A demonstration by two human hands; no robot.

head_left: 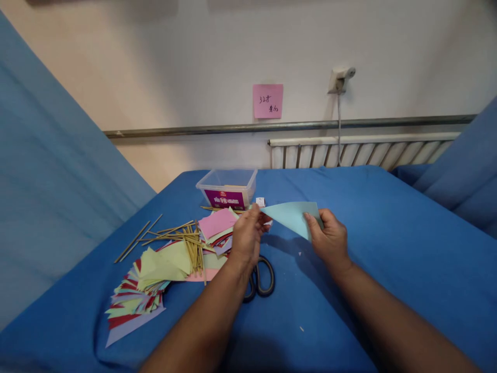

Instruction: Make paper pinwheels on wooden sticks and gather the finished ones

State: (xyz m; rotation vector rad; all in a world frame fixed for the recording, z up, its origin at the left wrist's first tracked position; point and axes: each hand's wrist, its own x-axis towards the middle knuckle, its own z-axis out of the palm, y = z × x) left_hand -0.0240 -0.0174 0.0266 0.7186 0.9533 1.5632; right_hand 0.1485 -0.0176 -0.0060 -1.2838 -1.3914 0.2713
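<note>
Both hands hold a light blue-green paper triangle [289,215] above the blue cloth-covered table [380,248]. My left hand [246,238] pinches its left tip, and my right hand [329,235] grips its right edge. Below my left wrist lie dark-handled scissors [261,280] on the cloth, partly hidden by my forearm.
Left of my hands lies a heap of coloured paper pieces [155,274] with several thin wooden sticks [182,235] across it. A clear plastic box [227,187] with a purple label stands behind. A pink note [267,101] hangs on the wall above a radiator [361,153].
</note>
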